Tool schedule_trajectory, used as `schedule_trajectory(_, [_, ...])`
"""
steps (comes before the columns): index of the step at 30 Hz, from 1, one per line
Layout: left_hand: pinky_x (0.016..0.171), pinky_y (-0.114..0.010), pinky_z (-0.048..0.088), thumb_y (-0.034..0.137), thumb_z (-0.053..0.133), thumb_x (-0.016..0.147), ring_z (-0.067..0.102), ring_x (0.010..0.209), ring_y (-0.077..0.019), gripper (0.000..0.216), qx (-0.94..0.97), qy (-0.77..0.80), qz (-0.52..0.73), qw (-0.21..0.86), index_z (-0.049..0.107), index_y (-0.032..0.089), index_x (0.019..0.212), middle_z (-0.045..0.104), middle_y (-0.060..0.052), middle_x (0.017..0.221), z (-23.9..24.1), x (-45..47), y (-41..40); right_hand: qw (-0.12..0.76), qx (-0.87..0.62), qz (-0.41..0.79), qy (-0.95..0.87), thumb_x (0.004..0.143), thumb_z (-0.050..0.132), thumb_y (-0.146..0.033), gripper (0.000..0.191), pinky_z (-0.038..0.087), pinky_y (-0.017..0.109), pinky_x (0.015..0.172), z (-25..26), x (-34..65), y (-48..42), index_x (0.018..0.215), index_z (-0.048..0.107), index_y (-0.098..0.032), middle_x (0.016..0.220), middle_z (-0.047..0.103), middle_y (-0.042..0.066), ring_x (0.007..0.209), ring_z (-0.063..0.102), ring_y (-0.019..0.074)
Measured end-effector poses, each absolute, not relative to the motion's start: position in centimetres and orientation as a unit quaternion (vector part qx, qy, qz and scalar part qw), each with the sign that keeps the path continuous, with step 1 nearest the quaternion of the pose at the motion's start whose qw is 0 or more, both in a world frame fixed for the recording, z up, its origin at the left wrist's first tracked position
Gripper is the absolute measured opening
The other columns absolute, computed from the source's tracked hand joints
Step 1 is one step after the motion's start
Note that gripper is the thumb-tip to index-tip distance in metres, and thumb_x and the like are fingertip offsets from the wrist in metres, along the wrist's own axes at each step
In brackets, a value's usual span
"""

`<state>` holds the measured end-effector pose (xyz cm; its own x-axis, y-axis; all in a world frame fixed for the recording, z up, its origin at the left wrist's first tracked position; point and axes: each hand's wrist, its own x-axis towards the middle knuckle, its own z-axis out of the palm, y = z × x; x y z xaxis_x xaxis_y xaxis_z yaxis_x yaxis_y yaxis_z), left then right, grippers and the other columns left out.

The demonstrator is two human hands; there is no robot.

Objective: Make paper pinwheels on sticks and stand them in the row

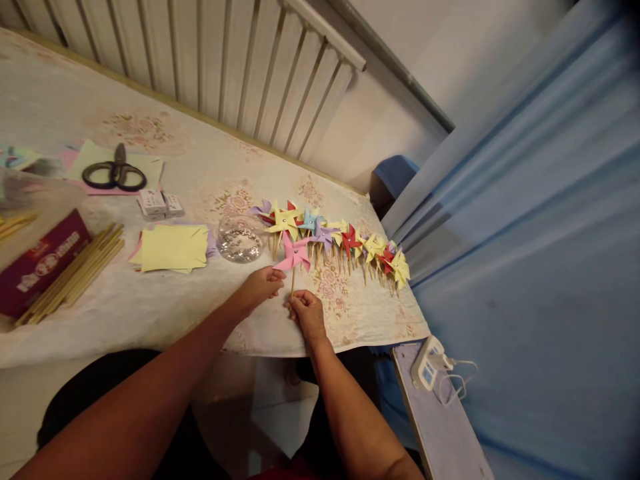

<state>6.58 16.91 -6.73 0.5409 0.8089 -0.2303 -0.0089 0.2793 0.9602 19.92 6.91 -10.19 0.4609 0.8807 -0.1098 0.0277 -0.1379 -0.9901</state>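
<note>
A pink paper pinwheel (295,252) on a thin wooden stick stands above the near part of the table. My right hand (307,313) pinches the lower end of its stick between thumb and fingers. Just left of it, my left hand (263,285) is loosely curled, thumb and fingers apart, its fingertips close to the pinwheel's left blade; whether they touch it I cannot tell. Behind, finished pinwheels in yellow, red, blue and purple (350,240) lie in a row running to the right. A clear round tub of small metal pins (241,240) sits left of that row.
Yellow paper squares (175,248) are stacked left of the tub, small white boxes (159,204) behind them. Black-handled scissors (116,172) lie on coloured paper. Wooden sticks (75,273) rest by a purple box (45,263) at left. A power strip (429,363) and blue curtain (525,267) are at right.
</note>
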Motion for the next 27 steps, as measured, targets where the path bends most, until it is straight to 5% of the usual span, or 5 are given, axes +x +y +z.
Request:
schedule_trajectory(9, [0.058,-0.026,0.042,0.049,0.06,0.071,0.053,0.059,-0.0117,0.034,0.509,0.406,0.38,0.657,0.061,0.016,0.078,0.062,-0.002,0.073,-5.4,5.0,18.0,0.549,-0.655,0.385,-0.348,0.071,0.067,-0.033,0.016,0.03,0.02,0.042,-10.1,20.0,7.0,0.075,0.063,-0.018,0.062,0.069,-0.002,0.04,0.04,0.0058])
schedule_trajectory(15, [0.057,-0.026,0.04,0.048,0.062,0.072,0.05,0.054,-0.0121,0.031,0.52,0.41,0.373,0.65,0.058,0.017,0.071,0.055,0.001,0.056,-5.9,5.1,18.5,0.537,-0.664,0.381,-0.354,0.07,0.067,-0.034,0.016,0.03,0.02,0.042,-10.2,20.0,7.0,0.076,0.064,-0.019,0.061,0.068,-0.002,0.041,0.041,0.0063])
schedule_trajectory(27, [0.055,-0.024,0.036,0.043,0.068,0.066,0.048,0.053,-0.0103,0.03,0.513,0.383,0.36,0.679,0.054,0.017,0.066,0.053,0.002,0.055,-6.1,5.4,19.0,0.522,-0.675,0.373,-0.366,0.07,0.066,-0.033,0.016,0.03,0.019,0.041,-10.1,19.9,6.9,0.075,0.065,-0.019,0.061,0.068,-0.003,0.041,0.04,0.0066])
